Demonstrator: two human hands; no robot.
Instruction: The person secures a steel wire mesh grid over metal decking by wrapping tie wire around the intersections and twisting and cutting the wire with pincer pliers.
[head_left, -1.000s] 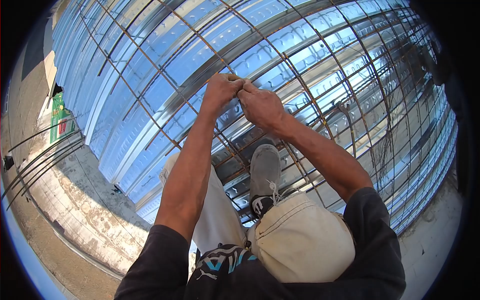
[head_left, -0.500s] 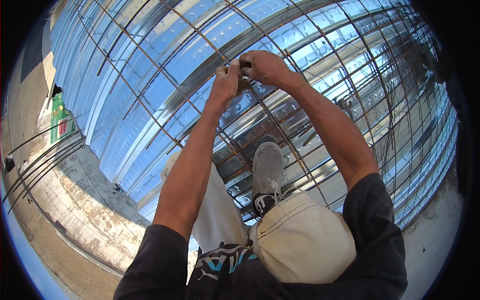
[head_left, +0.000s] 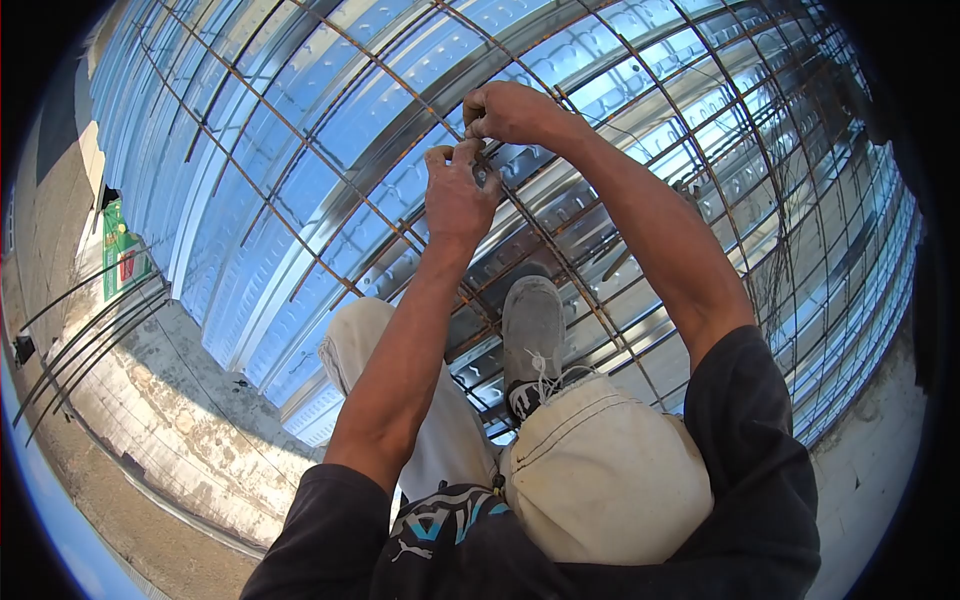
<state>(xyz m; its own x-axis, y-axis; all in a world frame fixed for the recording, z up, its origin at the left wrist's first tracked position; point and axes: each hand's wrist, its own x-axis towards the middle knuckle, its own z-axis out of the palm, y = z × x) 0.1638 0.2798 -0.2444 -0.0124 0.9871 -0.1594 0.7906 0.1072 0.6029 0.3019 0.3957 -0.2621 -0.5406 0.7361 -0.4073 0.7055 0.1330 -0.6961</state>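
Note:
My left hand (head_left: 462, 200) is at a crossing of the rusty rebar mesh (head_left: 545, 237), its fingers curled and closed by the bars. Just above it, my right hand (head_left: 515, 112) is closed in a pinch, with thumb and forefinger together over the same crossing. Whatever the fingertips hold is too small or hidden to make out. Beneath the bars lies shiny ribbed metal decking (head_left: 260, 325).
My grey shoe (head_left: 533, 330) stands among the bars, close below the hands. Several rebar ends (head_left: 95, 318) jut out at the left over a pale concrete strip (head_left: 190, 390). A green printed bag (head_left: 120, 255) lies near the decking's edge.
My hands have drawn apart a little: the right has moved slightly up and left, while the left has shifted down and right and turned more back-of-hand up. The view has shifted slightly.

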